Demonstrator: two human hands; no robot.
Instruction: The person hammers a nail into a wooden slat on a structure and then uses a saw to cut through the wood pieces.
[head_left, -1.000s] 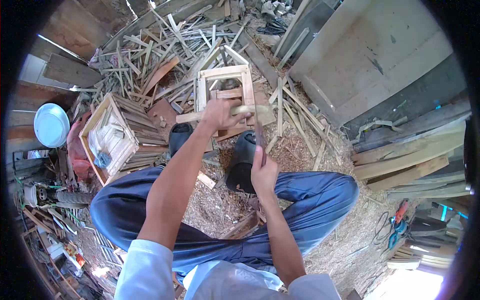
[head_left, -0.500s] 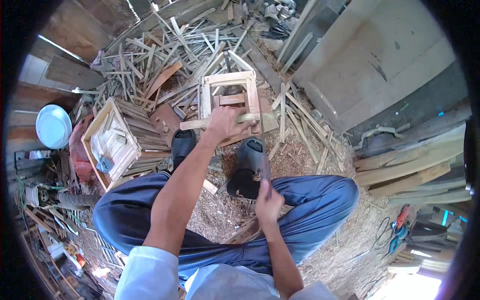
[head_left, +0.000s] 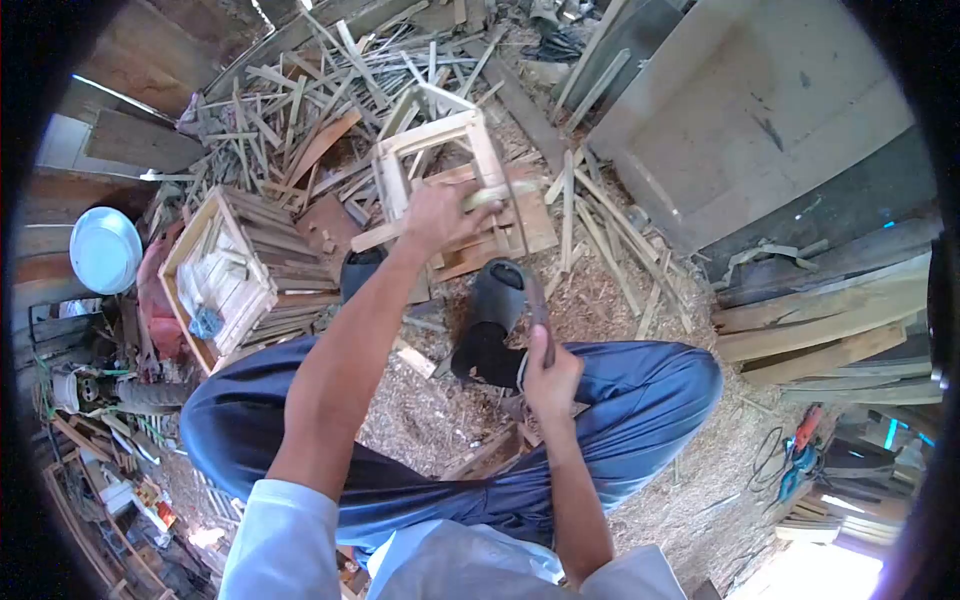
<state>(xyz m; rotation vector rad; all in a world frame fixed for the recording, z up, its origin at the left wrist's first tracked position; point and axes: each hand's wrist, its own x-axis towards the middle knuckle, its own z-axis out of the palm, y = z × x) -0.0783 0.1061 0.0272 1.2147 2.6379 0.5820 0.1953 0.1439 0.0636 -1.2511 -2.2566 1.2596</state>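
Observation:
My left hand is closed round a wooden strip, which lies slantwise over a small wooden frame. The strip's pale right end sticks out past my fingers. In my right hand, low by my right knee, is the handle of a saw. Its thin blade points up and away, just right of my left hand, by the strip's right end. My dark shoes rest on the sawdust below the frame.
A slatted wooden crate holding a plastic bag stands at left, near a pale blue basin. Scrap sticks pile up beyond the frame. Large boards lean at right, above stacked planks. A teal power tool lies lower right.
The wooden frame has tilted and shifted left and away. My left hand and the strip have moved slightly up and left. My right hand has moved a little up and right with the saw.

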